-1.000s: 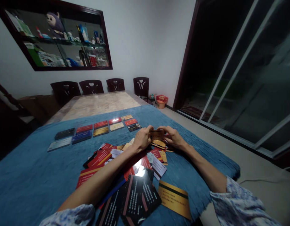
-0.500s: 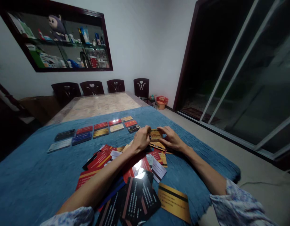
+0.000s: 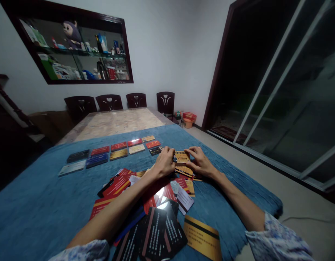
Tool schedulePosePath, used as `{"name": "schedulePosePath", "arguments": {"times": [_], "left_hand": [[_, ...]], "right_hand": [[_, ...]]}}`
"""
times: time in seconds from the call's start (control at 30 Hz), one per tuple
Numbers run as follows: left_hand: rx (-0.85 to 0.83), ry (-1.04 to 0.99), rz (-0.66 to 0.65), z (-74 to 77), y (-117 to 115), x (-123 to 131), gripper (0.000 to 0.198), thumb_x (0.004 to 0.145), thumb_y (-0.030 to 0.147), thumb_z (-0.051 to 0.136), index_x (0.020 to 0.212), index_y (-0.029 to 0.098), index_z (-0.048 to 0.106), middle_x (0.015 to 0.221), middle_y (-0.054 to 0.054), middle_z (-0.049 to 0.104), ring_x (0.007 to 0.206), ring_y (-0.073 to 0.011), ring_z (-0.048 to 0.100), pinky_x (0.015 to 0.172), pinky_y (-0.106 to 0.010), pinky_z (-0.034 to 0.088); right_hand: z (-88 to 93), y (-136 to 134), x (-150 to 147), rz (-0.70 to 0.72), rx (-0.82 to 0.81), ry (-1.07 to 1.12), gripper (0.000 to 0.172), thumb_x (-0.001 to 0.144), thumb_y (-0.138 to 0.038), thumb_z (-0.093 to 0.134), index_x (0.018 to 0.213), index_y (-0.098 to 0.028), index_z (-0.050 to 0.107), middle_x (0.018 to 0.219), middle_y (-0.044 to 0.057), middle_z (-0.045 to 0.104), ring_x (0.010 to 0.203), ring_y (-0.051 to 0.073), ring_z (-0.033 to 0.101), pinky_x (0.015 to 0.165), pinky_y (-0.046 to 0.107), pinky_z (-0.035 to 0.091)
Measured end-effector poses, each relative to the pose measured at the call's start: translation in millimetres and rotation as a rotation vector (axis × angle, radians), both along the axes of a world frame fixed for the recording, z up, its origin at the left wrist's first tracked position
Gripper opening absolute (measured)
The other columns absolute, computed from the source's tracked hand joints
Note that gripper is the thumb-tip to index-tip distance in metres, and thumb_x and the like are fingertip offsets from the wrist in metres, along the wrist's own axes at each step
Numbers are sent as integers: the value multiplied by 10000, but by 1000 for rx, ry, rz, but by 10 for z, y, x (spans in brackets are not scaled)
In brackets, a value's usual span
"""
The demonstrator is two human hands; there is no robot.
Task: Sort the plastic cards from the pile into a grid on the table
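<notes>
- The left forearm (image 3: 117, 212) hides part of a loose heap of red, black, white and gold cards (image 3: 162, 194); the smallest print escapes me.
- Soft, wrinkled blue cloth (image 3: 42, 195) lies underneath.
- The left hand (image 3: 165, 161) and right hand (image 3: 200, 161) grip opposite ends of a flat, rectangular gold card (image 3: 182, 157) lettered "VIP", tilted up above the heap's far edge.
</notes>
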State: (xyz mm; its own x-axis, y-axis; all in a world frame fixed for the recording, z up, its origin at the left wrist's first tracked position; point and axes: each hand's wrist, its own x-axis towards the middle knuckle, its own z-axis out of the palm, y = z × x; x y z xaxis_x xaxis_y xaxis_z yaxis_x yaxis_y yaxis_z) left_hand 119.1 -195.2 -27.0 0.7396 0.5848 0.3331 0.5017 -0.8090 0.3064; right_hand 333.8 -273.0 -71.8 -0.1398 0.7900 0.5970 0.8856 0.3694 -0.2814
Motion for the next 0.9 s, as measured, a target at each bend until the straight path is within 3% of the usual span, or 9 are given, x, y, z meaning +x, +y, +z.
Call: {"name": "schedulePosePath", "arguments": {"times": [0.37, 0.6, 0.9], "left_hand": [[-6, 79, -8, 72, -46, -13, 309, 765, 151, 628, 1055, 199, 533, 1160, -102, 525, 1115, -256, 507, 953, -378, 476], [13, 216, 33, 216, -82, -51, 274, 788, 156, 613, 1049, 178, 533, 1200, -123, 522, 1122, -263, 504, 940, -380, 476], [32, 295, 35, 334, -36, -131, 247, 809, 199, 635, 1040, 175, 550, 1195, -119, 526, 1132, -279, 494, 950, -409, 464]], "right_hand": [[17, -42, -14, -1, -26, 3, 488, 843, -302, 615, 1322, -220, 570, 1191, 136, 577, 1087, 304, 490, 960, 519, 465], [71, -13, -65, -33, -64, -84, 478, 854, -333, 612, 1318, -221, 582, 1189, 141, 577, 1101, 308, 465, 944, 493, 467], [255, 139, -5, 32, -162, -153, 495, 848, -419, 655, 1285, -192, 618, 1193, 146, 593, 1081, 305, 468, 928, 476, 455]]}}
